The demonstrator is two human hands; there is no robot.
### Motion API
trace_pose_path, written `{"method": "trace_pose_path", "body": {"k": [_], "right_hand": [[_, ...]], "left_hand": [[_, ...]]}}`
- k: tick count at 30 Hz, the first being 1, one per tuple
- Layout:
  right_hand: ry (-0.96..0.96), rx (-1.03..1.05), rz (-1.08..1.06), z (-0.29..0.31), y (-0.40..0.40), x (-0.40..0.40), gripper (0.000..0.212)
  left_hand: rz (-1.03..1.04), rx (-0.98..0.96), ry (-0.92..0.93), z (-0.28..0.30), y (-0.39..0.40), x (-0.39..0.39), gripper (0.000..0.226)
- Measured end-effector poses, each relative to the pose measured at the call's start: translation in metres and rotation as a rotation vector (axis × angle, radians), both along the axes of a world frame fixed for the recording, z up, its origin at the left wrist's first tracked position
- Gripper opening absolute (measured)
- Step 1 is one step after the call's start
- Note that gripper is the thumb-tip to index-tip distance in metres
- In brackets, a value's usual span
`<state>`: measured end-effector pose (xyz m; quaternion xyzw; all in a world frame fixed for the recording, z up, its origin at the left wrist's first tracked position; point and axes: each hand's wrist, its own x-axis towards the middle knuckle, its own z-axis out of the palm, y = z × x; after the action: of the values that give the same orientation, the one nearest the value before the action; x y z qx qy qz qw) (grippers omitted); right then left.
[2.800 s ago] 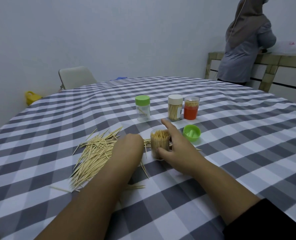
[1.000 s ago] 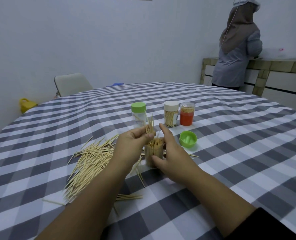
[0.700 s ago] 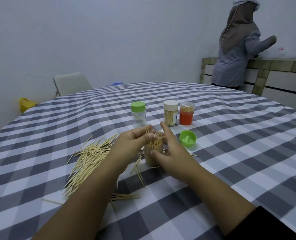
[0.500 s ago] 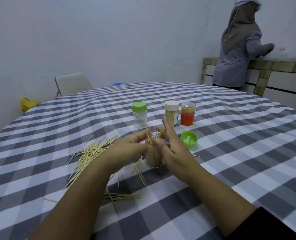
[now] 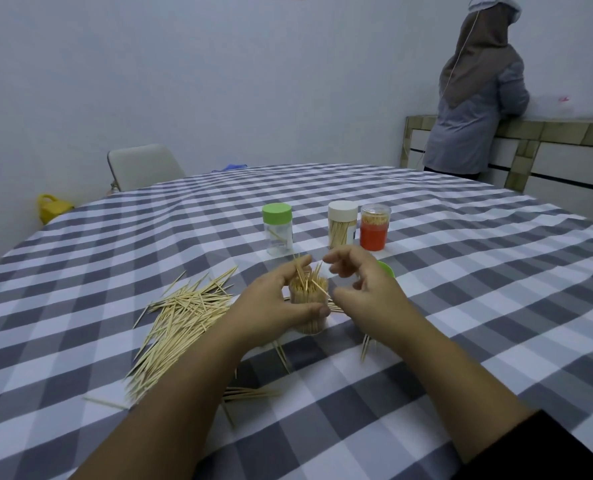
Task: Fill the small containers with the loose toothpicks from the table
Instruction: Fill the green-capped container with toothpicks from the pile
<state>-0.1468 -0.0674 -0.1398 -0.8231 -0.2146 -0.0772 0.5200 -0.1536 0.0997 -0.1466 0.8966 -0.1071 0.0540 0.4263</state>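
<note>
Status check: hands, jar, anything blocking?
Left hand grips open jar, toothpicks sticking out. Right hand off it, empty. Loose pile left. Nothing blocking.

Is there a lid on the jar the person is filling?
No, the jar is open at the top, with toothpicks sticking out.

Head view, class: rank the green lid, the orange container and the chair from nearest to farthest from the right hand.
1. Green lid: just behind the right hand.
2. Orange container: farther back, mid-table.
3. Chair: beyond the table's far left edge.
</note>
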Motion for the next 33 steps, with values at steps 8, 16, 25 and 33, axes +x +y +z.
{"method": "trace_pose_path", "body": {"k": [8, 16, 25, 33], "right_hand": [[0.009, -0.121, 0.090, 0.001, -0.005, 0.004, 0.020], [-0.165, -0.046, -0.110, -0.007, 0.005, 0.008, 0.020], [-0.164, 0.091, -0.105, -0.016, 0.023, 0.003, 0.039], [-0.231, -0.029, 0.088, -0.017, 0.026, 0.003, 0.044]], "left_hand": [[-0.094, -0.117, 0.094, 0.001, 0.011, 0.004, 0.069], [-0.062, -0.282, 0.042, 0.004, 0.001, -0.001, 0.023], [-0.039, -0.153, 0.005, -0.001, -0.007, 0.001, 0.043], [-0.122, 0.035, 0.145, 0.006, -0.003, -0.003, 0.070]]}}
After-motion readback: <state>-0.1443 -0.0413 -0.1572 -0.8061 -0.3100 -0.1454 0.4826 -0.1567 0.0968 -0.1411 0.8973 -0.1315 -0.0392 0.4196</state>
